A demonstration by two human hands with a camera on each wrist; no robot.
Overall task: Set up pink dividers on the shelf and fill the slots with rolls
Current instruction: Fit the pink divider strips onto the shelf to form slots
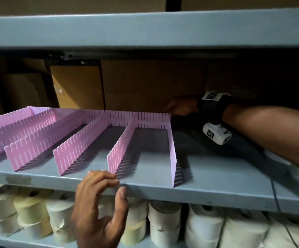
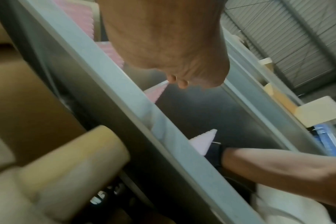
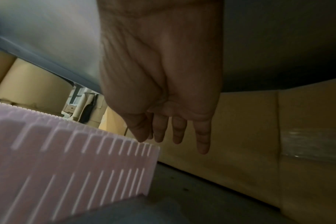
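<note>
Grey metal shelving fills my view, with brown cardboard boxes (image 1: 77,86) standing in the dark at the back. On the middle shelf (image 1: 216,178) the pink dividers (image 1: 84,138) already stand upright. One long strip runs across the back, and several others come from it toward the front edge, so their long axis goes from back to front. The slots between them hold nothing yet. Below, on the lower shelf, the rolls (image 1: 164,224) stand close together, white and pale yellow.

My right hand (image 1: 181,108) is deep inside, at the back right corner where the cross strip meets the last divider (image 1: 171,149). From the wrist camera the fingers (image 3: 179,130) look straight and loose, and the thumb tip is touching or just beside the top edge of the pink plastic. I cannot tell if it presses. It holds nothing that I can see.

My left hand (image 1: 98,203) is at the front edge, fingers resting on the shelf beside a divider end, thumb on the front lip. It is relaxed and grips nothing.

I judge the rolls come next. They lie directly under my left hand, so this hand is nearer.
</note>
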